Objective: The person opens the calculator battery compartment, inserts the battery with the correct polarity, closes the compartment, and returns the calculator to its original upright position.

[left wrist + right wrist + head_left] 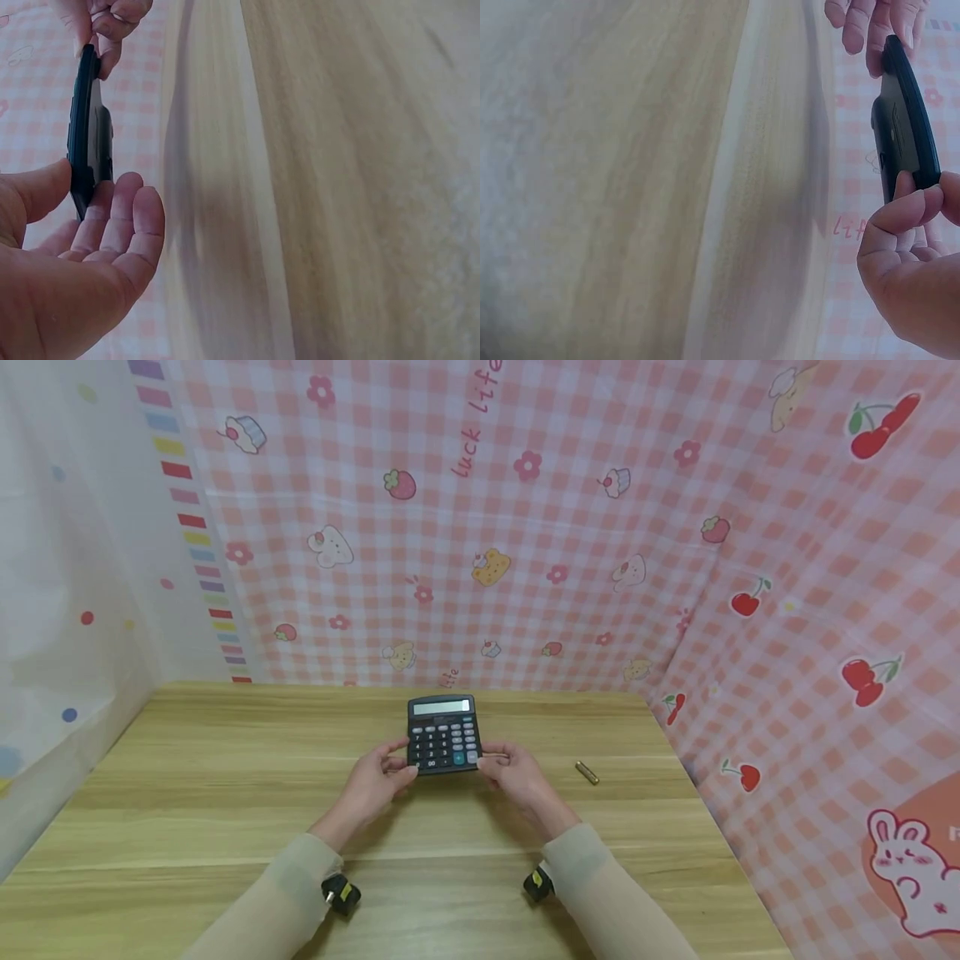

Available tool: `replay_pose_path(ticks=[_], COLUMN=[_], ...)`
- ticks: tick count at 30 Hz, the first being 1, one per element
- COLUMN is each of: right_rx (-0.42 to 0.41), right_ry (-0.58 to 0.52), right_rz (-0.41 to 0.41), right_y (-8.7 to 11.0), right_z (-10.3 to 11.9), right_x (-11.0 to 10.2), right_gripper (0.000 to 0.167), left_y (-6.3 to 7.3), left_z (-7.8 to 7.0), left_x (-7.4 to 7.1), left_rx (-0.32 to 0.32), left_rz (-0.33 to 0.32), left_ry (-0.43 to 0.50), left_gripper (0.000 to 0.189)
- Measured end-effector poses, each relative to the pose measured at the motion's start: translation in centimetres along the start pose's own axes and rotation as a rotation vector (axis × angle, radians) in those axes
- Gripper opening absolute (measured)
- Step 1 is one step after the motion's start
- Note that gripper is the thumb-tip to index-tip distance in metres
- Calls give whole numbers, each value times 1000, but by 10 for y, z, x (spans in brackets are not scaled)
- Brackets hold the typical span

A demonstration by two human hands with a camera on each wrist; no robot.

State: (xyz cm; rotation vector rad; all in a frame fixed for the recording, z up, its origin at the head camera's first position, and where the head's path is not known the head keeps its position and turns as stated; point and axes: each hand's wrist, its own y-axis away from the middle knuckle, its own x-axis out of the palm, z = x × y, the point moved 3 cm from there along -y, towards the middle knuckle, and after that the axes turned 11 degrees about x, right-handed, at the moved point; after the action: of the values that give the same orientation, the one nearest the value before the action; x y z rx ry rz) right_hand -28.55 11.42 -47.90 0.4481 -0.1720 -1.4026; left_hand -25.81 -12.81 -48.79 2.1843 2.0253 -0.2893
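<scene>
A black desktop calculator [444,734] with a grey display and rows of buttons faces up in the head view. My left hand [377,778] pinches its lower left corner, thumb on the front and fingers behind. At the lower right corner my right hand [517,774] grips it the same way. Both wrist views show the calculator [91,127] edge-on, held above the tabletop. Its underside [900,127] shows in the right wrist view, where fingertips touch the back. The display's digits are too small to read.
A small gold battery [587,772] lies on the wooden table [225,827] to the right of my right hand. Behind the table hangs a pink checked cloth [450,610], and another patterned cloth [810,635] borders the right side. A white dotted cloth [75,568] hangs at left.
</scene>
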Motion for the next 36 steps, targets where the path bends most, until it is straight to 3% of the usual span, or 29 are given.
replay_pose_path(ticks=[15,36], right_rx=[-59,-61], right_ry=[2,8], right_rz=[20,49], right_y=[10,24], right_z=[-2,1], right_x=[-3,-1], right_gripper=[35,36], left_y=[6,24], left_z=[1,-10], left_x=[-3,-9], left_rx=[95,68], left_rz=[78,69], left_ry=[68,84], left_gripper=[70,72])
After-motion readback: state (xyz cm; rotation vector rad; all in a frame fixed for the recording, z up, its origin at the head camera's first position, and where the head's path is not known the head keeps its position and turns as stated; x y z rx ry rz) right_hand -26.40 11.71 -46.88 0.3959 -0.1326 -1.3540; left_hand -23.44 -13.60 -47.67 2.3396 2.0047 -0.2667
